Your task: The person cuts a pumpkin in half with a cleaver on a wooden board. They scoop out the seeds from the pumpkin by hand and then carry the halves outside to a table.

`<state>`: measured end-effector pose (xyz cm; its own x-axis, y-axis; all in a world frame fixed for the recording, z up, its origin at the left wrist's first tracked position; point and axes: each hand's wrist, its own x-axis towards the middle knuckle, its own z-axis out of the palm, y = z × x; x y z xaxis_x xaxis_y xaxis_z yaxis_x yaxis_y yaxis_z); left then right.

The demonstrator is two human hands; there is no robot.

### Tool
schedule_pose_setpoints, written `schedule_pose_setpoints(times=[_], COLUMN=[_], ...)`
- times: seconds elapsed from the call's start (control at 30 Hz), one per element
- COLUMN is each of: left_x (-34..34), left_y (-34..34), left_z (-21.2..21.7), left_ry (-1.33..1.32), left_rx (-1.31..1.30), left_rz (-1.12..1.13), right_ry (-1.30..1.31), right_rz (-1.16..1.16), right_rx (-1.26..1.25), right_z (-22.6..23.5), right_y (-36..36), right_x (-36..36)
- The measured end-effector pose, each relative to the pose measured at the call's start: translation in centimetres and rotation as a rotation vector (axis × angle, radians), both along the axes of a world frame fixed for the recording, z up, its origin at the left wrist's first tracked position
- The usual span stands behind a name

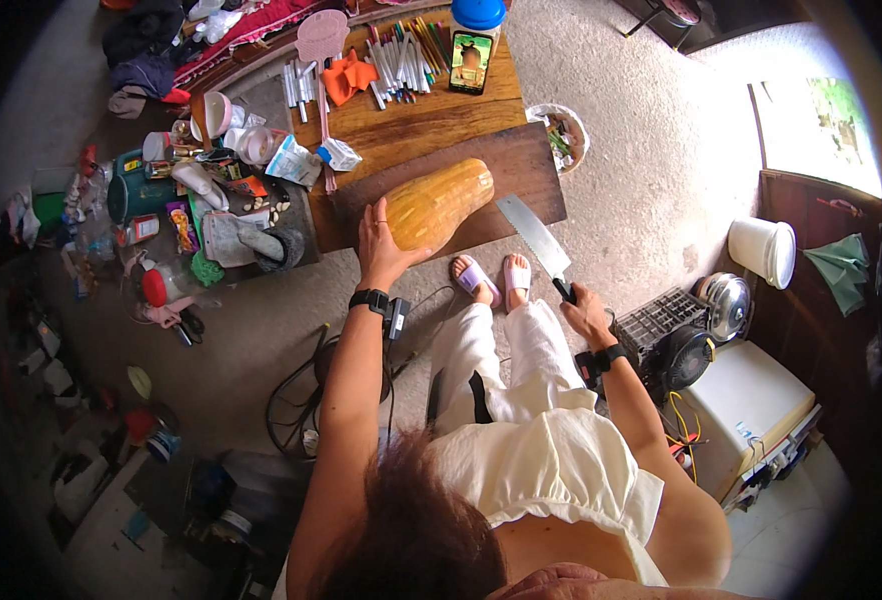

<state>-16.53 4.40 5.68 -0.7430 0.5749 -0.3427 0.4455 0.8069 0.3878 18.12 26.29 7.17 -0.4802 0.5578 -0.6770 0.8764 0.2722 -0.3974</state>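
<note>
Your left hand [381, 243] spread flat against the near end of the long yellow squash [439, 204], squash on the dark cutting board [521, 165], stretching toward two o'clock from your fingers, your right hand [586, 312] clenched on the cleaver [534, 238], blade at four o'clock of the squash, apart from it.

Wooden table [416, 125] under squash [439, 203], pens [401, 60].

A rectangular smartphone with a lit green-and-brown screen [470, 60] stood upright at the far edge of the wooden desk [431, 125], just below a blue-lidded jar. A small white-and-blue crumpled packet [341, 154] lay at the desk's left edge, beside a larger pale blue-and-white pouch [293, 160]. Small colourful sachets [179, 225] sat among the clutter farther left.
</note>
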Motion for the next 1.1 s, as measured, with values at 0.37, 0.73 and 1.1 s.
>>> schedule_pose_setpoints(times=[0.37, 0.73, 1.1], left_x=[2.7, 8.7, 0.5], left_y=[0.5, -0.3, 2.6], left_z=[1.2, -1.3, 5.0], left_ry=[-0.164, -0.615, 0.156], left_rx=[0.012, 0.356, 0.081], left_rz=[0.336, 0.461, -0.251], right_ry=[0.125, 0.223, 0.263], right_rz=[0.013, 0.044, -0.108], right_rx=[-0.133, -0.156, -0.127], right_z=[0.9, 0.6, 1.1], right_y=[-1.7, -1.5, 0.4], right_x=[-6.6, -9.0, -4.5])
